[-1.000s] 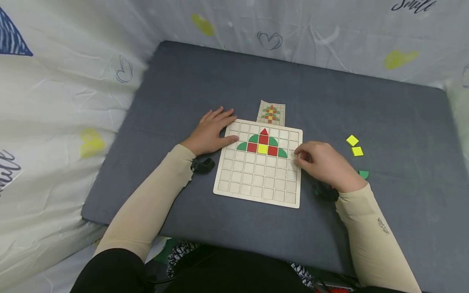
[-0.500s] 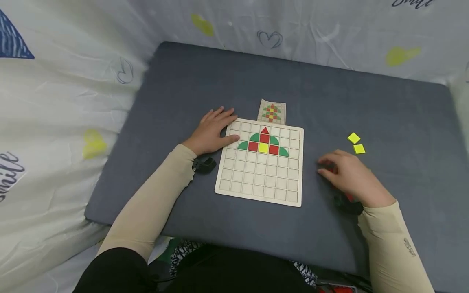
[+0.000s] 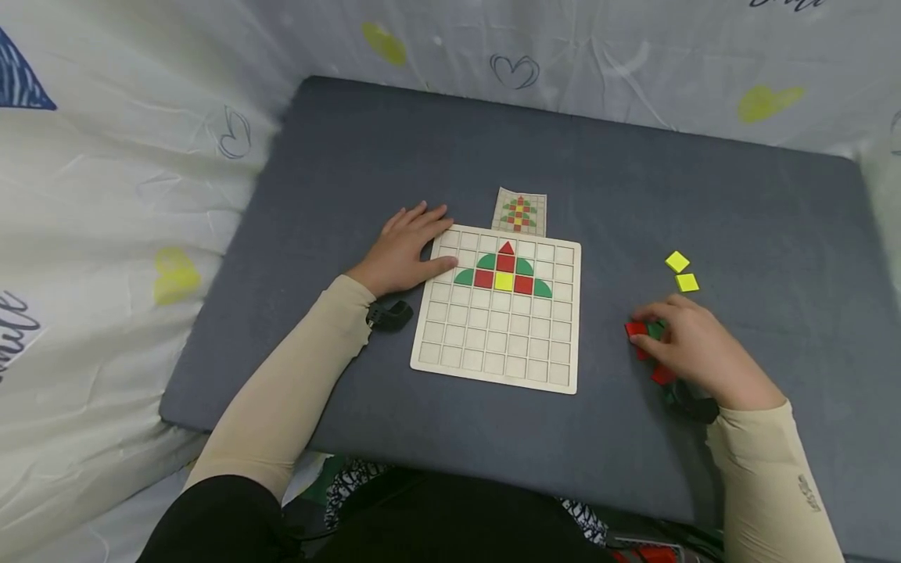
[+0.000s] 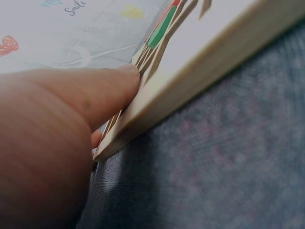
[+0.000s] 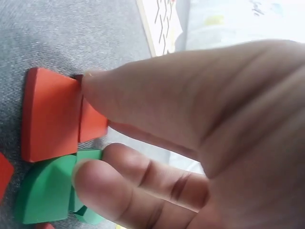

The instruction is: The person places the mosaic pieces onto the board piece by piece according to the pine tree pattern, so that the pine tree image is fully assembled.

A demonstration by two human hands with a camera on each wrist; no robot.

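Far left, I see a creased, glossy white sheet (image 3: pixel 91 199) printed with yellow hearts, beside a table covered in dark grey woven cloth (image 3: pixel 366 156). A smooth beige sleeve (image 3: pixel 292 375) leads my eye to the left hand (image 3: pixel 404 254), spread wide with extended fingers and gripping nothing; its thumb rests on the upper left of a pale wooden square board (image 3: pixel 486 344). That board has rounded corners and a grid of shallow square recesses. In its upper rows sit glossy flat pieces: green quarter-circles (image 3: pixel 464 277) at the sides, red squares (image 3: pixel 483 278), a yellow square (image 3: pixel 503 281) in the middle and a red triangle (image 3: pixel 506 248) on top. A small cream card (image 3: pixel 519 215) printed with a tiered tree pattern lies at the board's top edge.

Well to the right of the board, the right hand (image 3: pixel 686 340) has thumb and forefinger bent around a loose red block (image 5: pixel 93 121); I can't tell whether they grip it. Another smooth red block (image 5: pixel 52 117) and a green quarter-round block (image 5: pixel 47 188) lie beside it. Just beyond the hand, two flat yellow tiles (image 3: pixel 677 261) lie close together.
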